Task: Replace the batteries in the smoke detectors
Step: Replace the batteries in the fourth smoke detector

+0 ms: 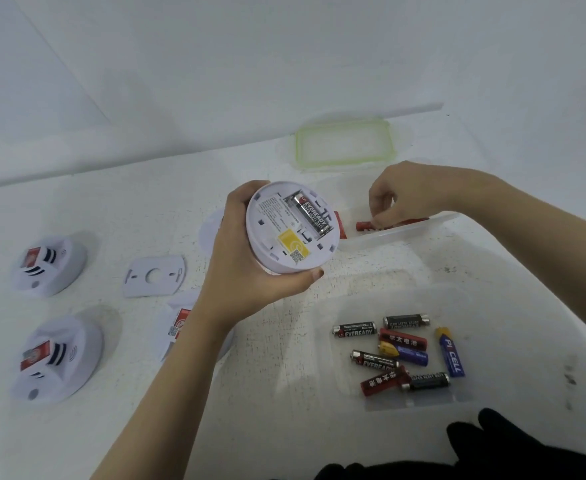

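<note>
Dark cloth (492, 448) lies nearest, at the bottom right edge. Just beyond it, a clear tub (458, 299) holds loose batteries (402, 344). The left hand (250, 268) grips a detector (284, 251) raised off the table, its back to the camera, with one Eveready cell (314, 213) in its bay. The right hand (406, 199) reaches into a farther tub (406, 233), fingers curled and apparently pinching a red battery (364, 225), though blur hides the contact. At the left sit a second detector (49, 265) and a third detector (56, 358), with a mounting plate (153, 276) to their right. A green-rimmed lid (345, 143) lies farthest.
</note>
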The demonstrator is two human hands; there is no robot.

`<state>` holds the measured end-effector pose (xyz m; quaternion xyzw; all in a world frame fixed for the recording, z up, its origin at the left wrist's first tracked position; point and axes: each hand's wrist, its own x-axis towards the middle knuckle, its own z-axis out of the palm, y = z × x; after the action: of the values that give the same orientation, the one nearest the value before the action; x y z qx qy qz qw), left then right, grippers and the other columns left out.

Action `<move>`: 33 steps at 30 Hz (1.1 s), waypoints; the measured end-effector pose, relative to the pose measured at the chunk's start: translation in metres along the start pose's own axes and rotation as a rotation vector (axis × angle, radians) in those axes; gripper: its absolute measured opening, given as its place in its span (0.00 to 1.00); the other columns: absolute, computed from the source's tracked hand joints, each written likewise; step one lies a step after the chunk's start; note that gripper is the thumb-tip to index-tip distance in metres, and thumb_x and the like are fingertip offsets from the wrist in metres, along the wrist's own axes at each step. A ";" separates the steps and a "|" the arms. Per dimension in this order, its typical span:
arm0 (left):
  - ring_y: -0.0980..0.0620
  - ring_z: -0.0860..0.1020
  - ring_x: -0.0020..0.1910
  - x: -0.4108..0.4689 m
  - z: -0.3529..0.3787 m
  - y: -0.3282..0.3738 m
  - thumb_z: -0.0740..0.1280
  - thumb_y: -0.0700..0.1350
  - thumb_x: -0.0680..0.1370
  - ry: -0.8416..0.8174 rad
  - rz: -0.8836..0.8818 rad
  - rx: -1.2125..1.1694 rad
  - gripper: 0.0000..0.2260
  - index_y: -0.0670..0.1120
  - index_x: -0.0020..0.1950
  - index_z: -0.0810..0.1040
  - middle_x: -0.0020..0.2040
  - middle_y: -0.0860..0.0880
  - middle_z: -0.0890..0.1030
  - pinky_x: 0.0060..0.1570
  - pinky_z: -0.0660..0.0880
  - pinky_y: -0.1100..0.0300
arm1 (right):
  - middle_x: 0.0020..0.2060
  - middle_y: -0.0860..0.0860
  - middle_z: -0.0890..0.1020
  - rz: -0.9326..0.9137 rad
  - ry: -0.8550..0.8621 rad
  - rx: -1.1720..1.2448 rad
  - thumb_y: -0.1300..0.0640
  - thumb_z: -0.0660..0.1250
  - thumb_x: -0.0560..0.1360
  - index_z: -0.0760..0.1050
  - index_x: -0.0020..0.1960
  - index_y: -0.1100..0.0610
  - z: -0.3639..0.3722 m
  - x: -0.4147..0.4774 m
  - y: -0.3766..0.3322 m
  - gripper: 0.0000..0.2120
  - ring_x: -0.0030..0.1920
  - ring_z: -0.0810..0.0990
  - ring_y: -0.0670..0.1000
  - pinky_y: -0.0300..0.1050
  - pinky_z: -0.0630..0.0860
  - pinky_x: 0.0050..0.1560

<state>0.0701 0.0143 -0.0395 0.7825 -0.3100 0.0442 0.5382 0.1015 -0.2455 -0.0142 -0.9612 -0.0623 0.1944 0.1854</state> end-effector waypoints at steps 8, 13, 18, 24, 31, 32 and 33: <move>0.62 0.73 0.62 -0.004 -0.001 0.001 0.78 0.48 0.60 0.016 -0.011 -0.024 0.39 0.43 0.66 0.63 0.59 0.68 0.71 0.56 0.71 0.71 | 0.34 0.54 0.83 -0.144 0.238 0.447 0.62 0.68 0.73 0.79 0.46 0.56 -0.010 -0.027 -0.013 0.03 0.31 0.82 0.49 0.40 0.79 0.38; 0.63 0.73 0.62 -0.006 0.002 0.006 0.78 0.47 0.60 0.024 -0.008 -0.023 0.39 0.44 0.66 0.63 0.59 0.68 0.71 0.56 0.71 0.71 | 0.37 0.55 0.81 -0.369 0.423 0.683 0.69 0.67 0.73 0.80 0.48 0.61 -0.004 -0.055 -0.046 0.07 0.34 0.80 0.48 0.39 0.79 0.38; 0.58 0.74 0.62 -0.008 0.000 0.012 0.81 0.40 0.60 0.045 0.009 -0.041 0.41 0.40 0.66 0.63 0.60 0.62 0.72 0.56 0.73 0.67 | 0.36 0.51 0.81 -0.542 0.622 0.268 0.61 0.72 0.68 0.82 0.44 0.58 0.018 -0.068 -0.066 0.05 0.34 0.78 0.46 0.40 0.77 0.38; 0.57 0.74 0.61 -0.014 -0.003 0.023 0.80 0.40 0.60 0.089 0.024 -0.070 0.39 0.41 0.65 0.63 0.60 0.60 0.72 0.55 0.73 0.67 | 0.45 0.52 0.80 -0.624 0.700 0.326 0.55 0.72 0.71 0.83 0.49 0.55 0.039 -0.075 -0.072 0.08 0.37 0.74 0.42 0.36 0.73 0.39; 0.56 0.74 0.63 -0.024 -0.005 0.038 0.76 0.45 0.61 0.104 0.013 -0.156 0.37 0.43 0.66 0.62 0.61 0.57 0.72 0.56 0.74 0.63 | 0.64 0.41 0.75 -0.583 0.352 0.746 0.50 0.67 0.73 0.79 0.58 0.45 0.041 -0.084 -0.069 0.13 0.68 0.70 0.47 0.44 0.74 0.61; 0.56 0.74 0.63 -0.024 -0.006 0.040 0.75 0.45 0.61 0.097 0.019 -0.155 0.38 0.42 0.66 0.61 0.62 0.54 0.72 0.57 0.73 0.63 | 0.63 0.42 0.76 -0.621 0.249 0.865 0.55 0.67 0.75 0.78 0.61 0.50 0.043 -0.085 -0.070 0.15 0.68 0.70 0.46 0.42 0.74 0.60; 0.55 0.74 0.63 -0.024 -0.006 0.042 0.75 0.45 0.61 0.084 0.023 -0.158 0.38 0.41 0.66 0.61 0.62 0.51 0.71 0.57 0.73 0.62 | 0.62 0.44 0.78 -0.644 0.178 0.968 0.60 0.66 0.76 0.76 0.63 0.54 0.044 -0.086 -0.072 0.15 0.66 0.73 0.46 0.39 0.74 0.59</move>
<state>0.0295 0.0203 -0.0124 0.7314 -0.2988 0.0587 0.6102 0.0017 -0.1812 0.0056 -0.7127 -0.2393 0.0530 0.6572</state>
